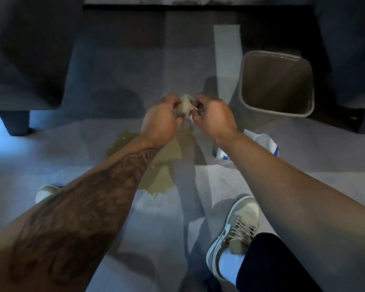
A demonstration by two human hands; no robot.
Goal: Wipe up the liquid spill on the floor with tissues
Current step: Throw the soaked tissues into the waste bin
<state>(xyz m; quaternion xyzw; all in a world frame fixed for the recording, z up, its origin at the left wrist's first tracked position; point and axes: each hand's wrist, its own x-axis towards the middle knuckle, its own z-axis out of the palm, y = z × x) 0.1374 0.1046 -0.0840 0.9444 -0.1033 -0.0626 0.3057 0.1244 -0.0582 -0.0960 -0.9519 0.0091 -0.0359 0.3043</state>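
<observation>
Underfoot, a tan spill [162, 165] pools on grey floor [72, 157] near a bin [243, 91].

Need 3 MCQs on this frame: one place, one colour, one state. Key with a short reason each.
1. Where is the bin? A) beyond and right of the right hand B) far left of view C) bottom of view
2. What colour is the spill? A) red B) yellowish-brown C) blue
3. The tissue wad is: A) in the bin B) flat on the floor C) gripped between left hand and right hand
Key: 1 A, its open top shows past the right hand; 2 B, the puddle reads tan; 3 C, both hands' fingers curl on it above the spill.
</observation>
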